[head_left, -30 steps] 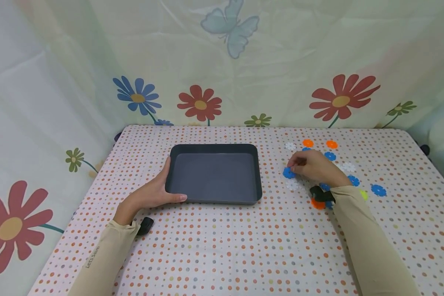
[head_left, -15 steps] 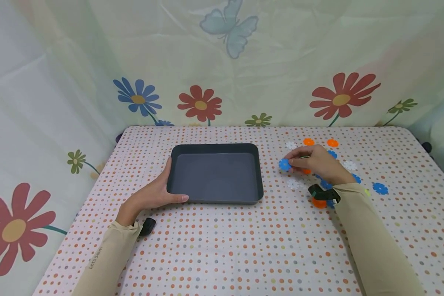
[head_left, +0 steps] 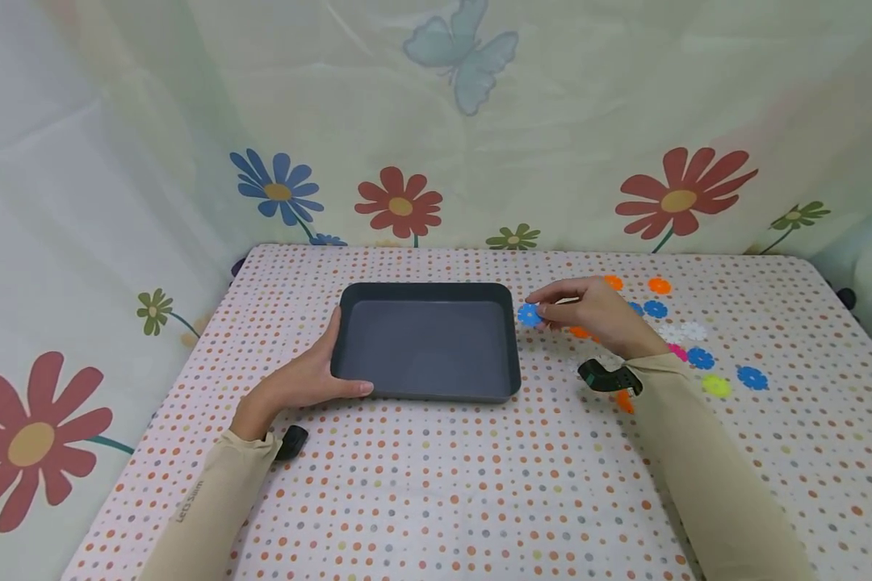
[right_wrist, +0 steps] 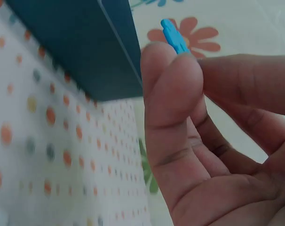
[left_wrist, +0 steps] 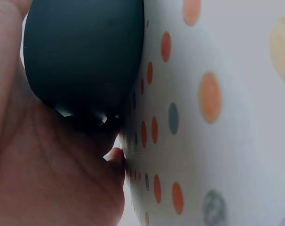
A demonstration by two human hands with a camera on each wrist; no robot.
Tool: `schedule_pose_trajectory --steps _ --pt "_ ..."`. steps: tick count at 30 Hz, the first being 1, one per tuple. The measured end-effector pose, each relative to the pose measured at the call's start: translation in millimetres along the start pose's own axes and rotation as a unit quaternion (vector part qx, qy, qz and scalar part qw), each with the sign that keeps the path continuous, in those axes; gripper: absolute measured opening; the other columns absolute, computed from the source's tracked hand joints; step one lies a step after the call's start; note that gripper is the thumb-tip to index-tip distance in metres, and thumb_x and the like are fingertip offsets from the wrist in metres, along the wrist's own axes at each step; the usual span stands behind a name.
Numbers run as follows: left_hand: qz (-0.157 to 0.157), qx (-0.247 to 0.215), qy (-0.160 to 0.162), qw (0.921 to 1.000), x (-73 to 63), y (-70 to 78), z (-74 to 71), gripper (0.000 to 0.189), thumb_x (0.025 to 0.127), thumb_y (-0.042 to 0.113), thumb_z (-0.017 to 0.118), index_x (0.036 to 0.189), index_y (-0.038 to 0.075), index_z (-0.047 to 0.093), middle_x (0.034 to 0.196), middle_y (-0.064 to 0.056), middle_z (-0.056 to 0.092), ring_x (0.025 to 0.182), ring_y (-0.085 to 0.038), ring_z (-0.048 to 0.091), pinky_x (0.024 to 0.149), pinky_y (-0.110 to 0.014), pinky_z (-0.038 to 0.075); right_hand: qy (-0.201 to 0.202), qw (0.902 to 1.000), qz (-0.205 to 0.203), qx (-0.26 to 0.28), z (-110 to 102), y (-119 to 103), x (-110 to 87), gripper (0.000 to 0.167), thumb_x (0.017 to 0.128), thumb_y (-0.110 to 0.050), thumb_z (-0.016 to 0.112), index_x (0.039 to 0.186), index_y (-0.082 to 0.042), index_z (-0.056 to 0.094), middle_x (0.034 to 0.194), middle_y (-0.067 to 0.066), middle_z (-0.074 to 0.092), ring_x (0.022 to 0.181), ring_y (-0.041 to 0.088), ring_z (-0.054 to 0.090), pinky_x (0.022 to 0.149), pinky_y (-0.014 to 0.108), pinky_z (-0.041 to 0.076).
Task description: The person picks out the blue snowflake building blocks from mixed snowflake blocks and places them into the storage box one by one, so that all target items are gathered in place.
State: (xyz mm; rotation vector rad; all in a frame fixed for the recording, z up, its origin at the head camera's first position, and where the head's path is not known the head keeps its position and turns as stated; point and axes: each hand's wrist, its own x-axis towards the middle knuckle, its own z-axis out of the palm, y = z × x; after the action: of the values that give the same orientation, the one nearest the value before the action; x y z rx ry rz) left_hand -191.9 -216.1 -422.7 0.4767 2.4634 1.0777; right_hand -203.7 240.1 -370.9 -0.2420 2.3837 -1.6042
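On the table stands a dark grey rectangular baking tray (head_left: 425, 347). My left hand (head_left: 298, 383) holds its left front corner, with the thumb along the front rim and the fingers against the left side. In the left wrist view the palm lies close against the tray wall (left_wrist: 83, 52). My right hand (head_left: 596, 315) pinches a blue flower-shaped plastic disc (head_left: 529, 315) between thumb and fingertips, just right of the tray's right rim. The right wrist view shows this disc (right_wrist: 174, 36) edge-on, sticking out past the fingertips.
Several more flower discs lie on the right of the table: orange (head_left: 659, 286), blue (head_left: 752, 377), yellow-green (head_left: 716, 386), white (head_left: 693, 330) and pink (head_left: 678, 352). The right forearm (head_left: 705, 460) passes over part of this group. A flower-printed curtain (head_left: 574, 121) hangs behind the dotted tablecloth (head_left: 436, 492).
My right hand has lifted the blue flower disc from among the others and moved it left, close to the tray. The left hand and tray have stayed in place.
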Motion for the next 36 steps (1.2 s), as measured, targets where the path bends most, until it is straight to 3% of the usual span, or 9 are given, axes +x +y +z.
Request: schedule_pose_trajectory --steps 7,13,20,24,36 --pt "0.011 -0.012 -0.006 0.9999 2.9 0.4 2.8 0.145 0.086 0.057 0.086 0.167 0.018 -0.027 0.177 -0.009 -0.018 0.163 -0.036 0.0 0.123 -0.066 0.02 -0.019 0.9998 -0.009 -0.007 23 -13 18.3 0.029 0.107 -0.012 0.067 0.129 0.007 0.071 0.098 0.022 0.073 0.087 0.036 0.069 0.083 0.046 0.059" --pt "0.025 -0.021 -0.005 0.9995 7.9 3.8 6.8 0.146 0.084 0.057 0.088 0.168 0.02 -0.026 0.177 -0.004 -0.017 0.163 -0.03 0.001 0.124 -0.063 0.02 -0.041 0.9989 -0.004 -0.02 39 -24 33.3 0.027 0.107 -0.011 0.066 0.126 0.007 0.072 0.098 0.018 0.076 0.087 0.038 0.067 0.08 0.04 0.058" --pt "0.01 -0.02 -0.008 0.9997 2.9 -0.8 7.0 0.146 0.086 0.057 0.087 0.167 0.02 -0.028 0.177 -0.006 -0.018 0.163 -0.033 -0.001 0.124 -0.065 0.019 -0.082 0.9965 -0.009 -0.01 66 -35 54.3 0.019 0.104 -0.01 0.069 0.113 0.006 0.071 0.09 0.016 0.072 0.079 0.036 0.063 0.069 0.036 0.052" --pt "0.01 -0.021 -0.002 0.9997 1.8 -2.5 6.5 0.147 0.084 0.058 0.088 0.168 0.02 -0.027 0.177 -0.004 -0.017 0.163 -0.031 0.0 0.125 -0.063 0.019 -0.083 0.9964 -0.016 -0.006 80 -39 65.7 0.015 0.101 -0.009 0.07 0.106 0.005 0.072 0.085 0.015 0.071 0.076 0.034 0.065 0.065 0.033 0.05" --pt "-0.007 -0.014 0.005 0.9999 -0.1 -1.2 0.6 0.145 0.084 0.062 0.087 0.168 0.023 -0.025 0.177 -0.001 -0.016 0.163 -0.026 0.001 0.126 -0.059 0.019 -0.088 0.9956 -0.031 0.009 121 -62 94.0 0.016 0.102 -0.006 0.071 0.107 0.008 0.076 0.081 0.013 0.074 0.076 0.03 0.07 0.063 0.028 0.052"
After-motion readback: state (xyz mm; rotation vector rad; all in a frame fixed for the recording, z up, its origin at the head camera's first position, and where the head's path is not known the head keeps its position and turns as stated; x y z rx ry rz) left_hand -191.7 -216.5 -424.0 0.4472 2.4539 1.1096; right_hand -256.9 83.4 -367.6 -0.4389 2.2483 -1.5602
